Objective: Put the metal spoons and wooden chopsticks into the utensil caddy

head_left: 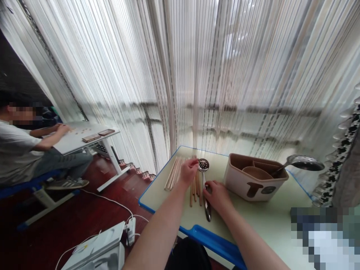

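Observation:
A metal slotted ladle lies lengthwise on the pale table, its perforated bowl at the far end. My left hand is closed with its fingertips at the left rim of the bowl. Lower down, the fingers of my right hand are closed on the handle. Beside and partly under the ladle are several brown chopsticks. A bundle of lighter chopsticks lies to the left, partly hidden by my left hand.
At right stands a white and brown divided utensil holder, with another metal ladle leaning out. The table has a blue edge. A person sits at a desk on the left. A power strip and cables lie below.

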`<state>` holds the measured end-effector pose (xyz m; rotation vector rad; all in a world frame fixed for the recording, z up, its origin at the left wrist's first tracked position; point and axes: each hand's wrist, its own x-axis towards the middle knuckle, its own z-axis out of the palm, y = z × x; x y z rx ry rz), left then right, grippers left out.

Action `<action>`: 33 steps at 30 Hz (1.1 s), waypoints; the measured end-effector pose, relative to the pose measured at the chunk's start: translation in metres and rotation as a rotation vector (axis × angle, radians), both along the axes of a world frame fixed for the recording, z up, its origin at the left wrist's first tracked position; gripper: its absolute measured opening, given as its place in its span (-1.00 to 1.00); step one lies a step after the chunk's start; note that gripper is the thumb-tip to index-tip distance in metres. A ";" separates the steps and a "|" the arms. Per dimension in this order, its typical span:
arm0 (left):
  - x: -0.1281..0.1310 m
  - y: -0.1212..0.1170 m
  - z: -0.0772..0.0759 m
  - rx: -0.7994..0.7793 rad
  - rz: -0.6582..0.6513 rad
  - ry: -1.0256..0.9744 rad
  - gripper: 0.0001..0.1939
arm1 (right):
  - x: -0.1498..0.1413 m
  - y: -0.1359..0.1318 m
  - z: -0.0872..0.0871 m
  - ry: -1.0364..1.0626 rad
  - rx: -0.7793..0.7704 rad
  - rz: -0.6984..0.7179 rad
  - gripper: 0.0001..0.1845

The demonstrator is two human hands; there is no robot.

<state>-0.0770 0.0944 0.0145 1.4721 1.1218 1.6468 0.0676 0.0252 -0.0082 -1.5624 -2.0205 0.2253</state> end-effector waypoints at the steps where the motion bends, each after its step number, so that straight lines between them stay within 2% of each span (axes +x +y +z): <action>1: 0.001 -0.001 -0.001 0.017 0.010 0.060 -0.75 | -0.001 -0.001 0.001 -0.035 -0.008 -0.028 -0.74; 4: 0.002 -0.006 -0.003 0.043 0.020 0.172 -0.77 | -0.001 -0.005 0.004 -0.117 -0.032 -0.095 -0.74; 11: -0.002 -0.014 -0.005 0.054 0.068 0.211 -0.77 | 0.007 -0.006 0.003 -0.186 -0.068 -0.167 -0.75; 17: -0.005 -0.010 -0.013 0.092 0.062 0.172 -0.74 | 0.014 0.003 0.006 -0.100 -0.160 -0.223 -0.76; 21: -0.004 -0.008 -0.017 0.111 0.073 0.223 -0.76 | 0.017 0.007 0.009 -0.055 -0.243 -0.229 -0.75; 26: -0.004 -0.008 -0.018 0.169 0.156 0.302 -0.78 | 0.020 0.008 0.010 -0.011 -0.248 -0.209 -0.75; 33: -0.004 -0.008 -0.017 0.181 0.136 0.297 -0.75 | 0.020 0.006 0.010 -0.003 -0.222 -0.227 -0.74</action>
